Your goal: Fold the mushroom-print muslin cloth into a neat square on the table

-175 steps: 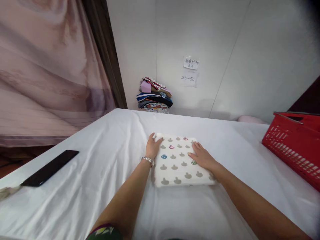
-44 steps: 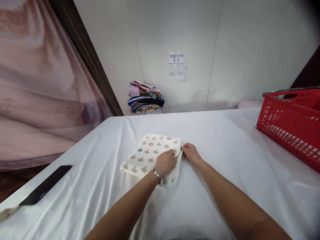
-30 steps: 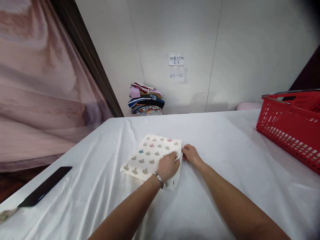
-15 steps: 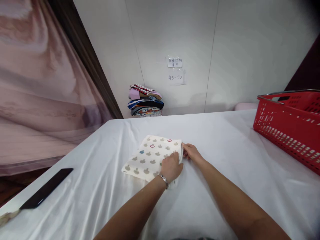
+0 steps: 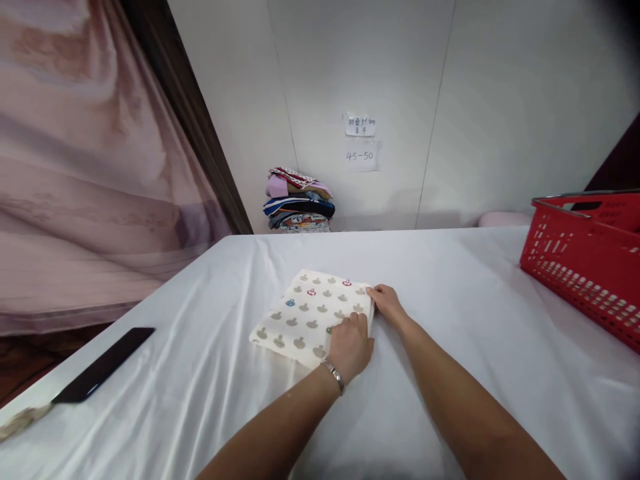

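Observation:
A folded cream cloth (image 5: 300,317) with a mushroom print, mostly grey-brown with a few red, blue and green ones, lies flat on the white-covered table. My left hand (image 5: 350,343), with a silver bracelet at the wrist, rests on its near right part, fingers curled over the right edge. At the far right corner, my right hand (image 5: 387,303) pinches the cloth between thumb and fingers. The cloth's near right corner is hidden behind my left hand.
A red plastic basket (image 5: 585,260) stands on the right of the table (image 5: 450,280). A dark phone-like slab (image 5: 105,365) with a pale strap lies at the left edge. Folded fabrics (image 5: 299,200) are stacked beyond the far edge, near a pink curtain (image 5: 100,167).
The view has turned slightly left, so everything appears shifted right. A loose bit of cloth below my left hand no longer shows. Both hands stay at the cloth's right edge.

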{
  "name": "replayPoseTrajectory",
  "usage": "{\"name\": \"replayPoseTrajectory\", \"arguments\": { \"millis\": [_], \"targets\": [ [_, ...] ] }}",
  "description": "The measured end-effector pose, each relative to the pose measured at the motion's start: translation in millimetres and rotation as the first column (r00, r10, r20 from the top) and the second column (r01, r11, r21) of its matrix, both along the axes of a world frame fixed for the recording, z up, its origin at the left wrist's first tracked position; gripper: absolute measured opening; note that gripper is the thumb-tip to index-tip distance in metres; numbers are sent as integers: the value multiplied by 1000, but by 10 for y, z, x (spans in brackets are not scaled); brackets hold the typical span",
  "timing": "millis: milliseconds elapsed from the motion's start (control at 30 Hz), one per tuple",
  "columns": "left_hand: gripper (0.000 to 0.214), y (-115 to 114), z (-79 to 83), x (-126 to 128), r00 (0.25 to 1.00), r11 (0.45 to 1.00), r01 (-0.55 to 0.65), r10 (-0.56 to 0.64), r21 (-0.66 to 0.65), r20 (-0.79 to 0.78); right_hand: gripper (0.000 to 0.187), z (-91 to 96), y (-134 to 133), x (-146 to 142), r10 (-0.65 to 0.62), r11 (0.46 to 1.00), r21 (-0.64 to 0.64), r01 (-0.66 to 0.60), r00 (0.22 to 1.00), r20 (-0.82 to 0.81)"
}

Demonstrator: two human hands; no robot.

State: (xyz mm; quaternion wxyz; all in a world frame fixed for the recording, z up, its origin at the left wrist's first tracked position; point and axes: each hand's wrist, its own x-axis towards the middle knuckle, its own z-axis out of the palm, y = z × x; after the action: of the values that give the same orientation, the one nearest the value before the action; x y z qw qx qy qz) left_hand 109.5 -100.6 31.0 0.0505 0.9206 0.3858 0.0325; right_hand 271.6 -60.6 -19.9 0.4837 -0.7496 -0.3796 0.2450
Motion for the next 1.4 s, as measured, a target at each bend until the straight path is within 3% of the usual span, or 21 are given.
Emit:
{"name": "replayPoseTrajectory", "arguments": {
  "millis": [133,300,400,500,633,700,767,833,900,1033,1167,1400],
  "targets": [
    [33,-216,-26,-165,996,996,56,-60,63,60,29,-34,-25,47,37,998,-45,-33,995,88],
    [47,-516,-172,-418,973,983,138,-157,122,168,26,78,-87,85,92,993,-96,-69,959,267],
    [46,-598,-185,-515,952,973,199,-219,113,212,36,186,-129,13,95,995,-4,-105,880,466],
    [46,-582,-126,-610,915,964,258,-267,70,303,40,313,-189,-183,145,946,143,-291,775,615],
    [41,-437,-54,-870,867,963,265,-261,51,424,36,486,-341,-547,377,843,106,-527,719,584],
    [48,-281,-52,-1082,875,985,164,-173,59,451,35,574,-444,-709,501,794,10,-607,664,554],
    [52,-65,-73,-1327,880,997,-57,22,60,475,35,660,-562,-843,635,712,-107,-694,572,519],
    [55,177,-109,-1562,832,944,-326,265,43,487,36,712,-681,-960,719,626,-187,-757,466,516],
    [57,399,-153,-1745,791,887,-461,401,19,462,38,692,-782,-1068,731,583,-235,-778,376,569],
    [51,668,-237,-1883,811,890,-444,450,-105,375,50,428,-887,-1197,639,636,-315,-705,252,727],
    [48,775,-278,-1852,801,890,-431,452,-147,392,62,146,-944,-1139,515,703,-283,-652,193,835],
    [40,876,-212,-1861,826,893,-426,449,-144,342,71,-23,-1081,-931,380,696,-199,-690,119,917]
  ]
}}
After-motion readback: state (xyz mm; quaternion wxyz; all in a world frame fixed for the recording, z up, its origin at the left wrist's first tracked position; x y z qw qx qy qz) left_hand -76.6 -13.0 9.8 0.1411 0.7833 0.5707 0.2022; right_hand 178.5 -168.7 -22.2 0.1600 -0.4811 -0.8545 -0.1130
